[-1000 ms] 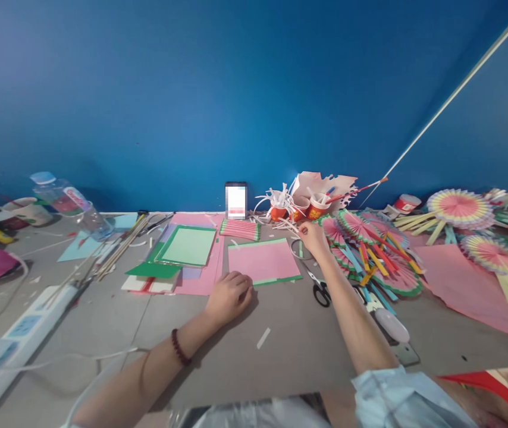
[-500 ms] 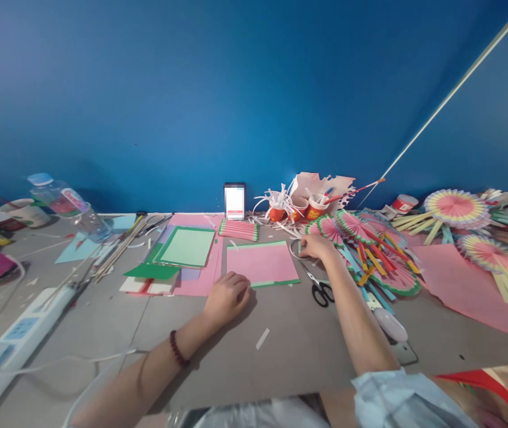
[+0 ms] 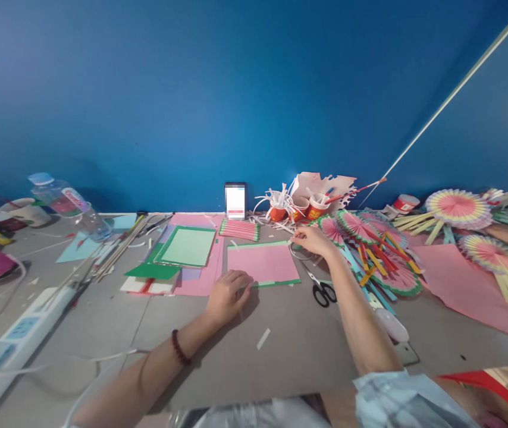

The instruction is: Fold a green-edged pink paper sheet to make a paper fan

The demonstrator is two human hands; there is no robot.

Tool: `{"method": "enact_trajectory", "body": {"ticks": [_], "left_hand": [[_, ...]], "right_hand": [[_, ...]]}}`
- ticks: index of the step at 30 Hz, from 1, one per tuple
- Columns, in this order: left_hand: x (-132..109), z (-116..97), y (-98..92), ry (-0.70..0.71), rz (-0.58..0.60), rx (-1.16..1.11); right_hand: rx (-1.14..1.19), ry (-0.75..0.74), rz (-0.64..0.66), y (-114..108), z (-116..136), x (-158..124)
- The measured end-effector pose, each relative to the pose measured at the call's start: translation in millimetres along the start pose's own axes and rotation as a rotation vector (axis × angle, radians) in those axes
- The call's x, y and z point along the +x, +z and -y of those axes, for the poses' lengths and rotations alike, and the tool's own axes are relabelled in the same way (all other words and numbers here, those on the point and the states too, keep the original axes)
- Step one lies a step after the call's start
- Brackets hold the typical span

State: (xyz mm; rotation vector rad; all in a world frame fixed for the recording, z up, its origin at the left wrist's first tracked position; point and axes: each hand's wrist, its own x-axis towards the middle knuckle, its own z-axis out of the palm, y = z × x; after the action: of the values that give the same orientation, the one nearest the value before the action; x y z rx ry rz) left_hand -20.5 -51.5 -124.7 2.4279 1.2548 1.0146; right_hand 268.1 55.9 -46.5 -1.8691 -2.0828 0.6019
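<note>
Power strip [image 3: 19,339] runs along the left of the tabletop [image 3: 218,368], with thin sticks [image 3: 118,252] beyond it and a light green sheet [image 3: 187,246] on a stack of coloured paper to their right.

Next comes the person's left hand [image 3: 230,295], resting by the lower left corner of the pink sheet [image 3: 263,261]. Its fingers are loosely bent, the thumb now slightly parted from them, and nothing shows in their hold. The green-edged sheet lies flat between the two hands, below a phone [image 3: 235,202] and a folded paper strip [image 3: 240,229].

At its upper right corner is the right hand [image 3: 314,239], which has shifted left over the last half second, from above the white ring [image 3: 293,254] toward the sheet. Its fingers are drawn close together; whether they pinch a small strip or nothing cannot be told. The shift puts both hands next to the pink sheet, which seems to be the centre of the work.

Scissors [image 3: 324,294] lie below the right wrist, and paper fans [image 3: 365,229] just beyond. At the far right, another person's hand [image 3: 506,233] reaches farther into view than before.
</note>
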Motion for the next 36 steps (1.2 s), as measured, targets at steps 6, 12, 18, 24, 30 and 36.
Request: {"method": "enact_trajectory", "body": {"ticks": [6,12,18,24,30,36], "left_hand": [[2.0,-5.6,-6.1,-0.111,-0.1,-0.186],[4.0,-3.3,-6.4,-0.21,-0.134,-0.297],[3.6,0.1,-2.1,-0.193,-0.134,-0.339],[4.9,-1.7,-3.9,-0.247,-0.125,-0.378],[6.3,-0.7,-4.9,-0.2,-0.149,-0.391],[7.4,-2.8,-7.1,-0.185,-0.152,-0.411]], "right_hand": [[0.402,-0.195,0.311,21.5,46.8,-13.4],[0.475,-0.338,0.492,43.5,78.1,-27.2],[0.398,-0.336,0.525,47.8,85.7,-32.6],[0.383,-0.375,0.518,49.1,85.4,-32.6],[0.361,-0.519,0.46,50.8,85.6,-31.4],[0.27,-0.534,0.435,50.2,87.7,-33.2]]}}
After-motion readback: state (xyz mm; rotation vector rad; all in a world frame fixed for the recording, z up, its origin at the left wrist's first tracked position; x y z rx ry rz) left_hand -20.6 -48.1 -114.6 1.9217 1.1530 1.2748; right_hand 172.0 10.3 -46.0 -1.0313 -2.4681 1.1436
